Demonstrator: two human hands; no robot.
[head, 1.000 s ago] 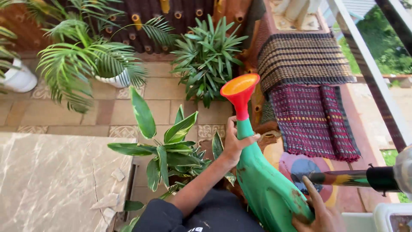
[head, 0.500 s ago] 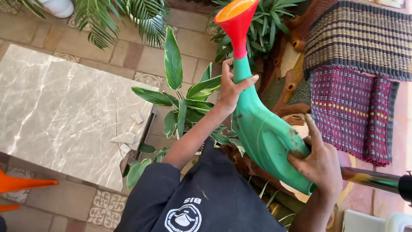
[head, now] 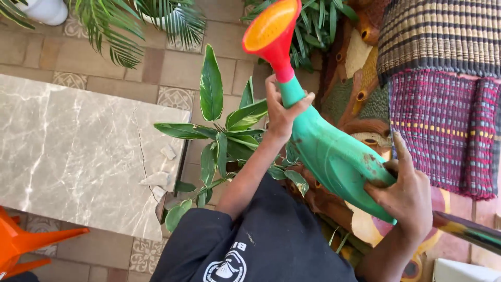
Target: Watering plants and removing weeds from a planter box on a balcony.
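The left hand (head: 282,112) is wrapped tightly round the neck of the green watering can (head: 334,156), just below its red rose (head: 271,34), held above the variegated plant (head: 222,141). The right hand (head: 409,196) cups the can's wide end, fingers spread; the can's base and any handle are hidden behind it. Right of the hand, a dark metal rod (head: 467,230) is cut off by the frame.

The broad-leaved green potted plant (head: 222,141) crowds the space just under the left forearm — its tall leaf rises beside the red funnel-shaped spout (head: 271,34). Left of it, the cracked grey marble slab (head: 73,151) lies bare and open. Right — woven striped mats (head: 443,104) and a carved wooden bench (head: 355,78) hem the side.
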